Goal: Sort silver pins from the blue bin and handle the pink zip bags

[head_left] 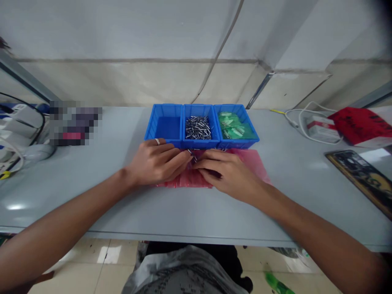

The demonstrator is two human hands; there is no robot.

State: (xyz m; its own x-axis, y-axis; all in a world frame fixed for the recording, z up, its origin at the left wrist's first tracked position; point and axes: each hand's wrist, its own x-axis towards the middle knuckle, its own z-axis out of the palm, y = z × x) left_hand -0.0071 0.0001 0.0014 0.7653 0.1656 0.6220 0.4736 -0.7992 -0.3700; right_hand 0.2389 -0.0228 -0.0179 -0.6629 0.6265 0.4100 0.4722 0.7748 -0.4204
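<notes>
- The desk (294, 204) has a pale grey-blue top.
- A blue plastic parts tray (162, 114) with three compartments sits centrally near the far edge.
- A crumpled pink plastic bag (252, 161) lies just in front of the tray.
- On the right, a white cable (301, 122) loops around a white box (321, 128), with a red bag (361, 124) just beside it.
- A black-and-gold patterned board (358, 175) lies tilted nearer the right edge.
- On the left are white plastic devices (21, 116), with a blurred object (75, 122) beside them.

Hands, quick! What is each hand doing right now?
Left hand: curled on the pink plastic bag; cannot tell if gripping.
Right hand: curled on that bag too; cannot tell if gripping.
</notes>
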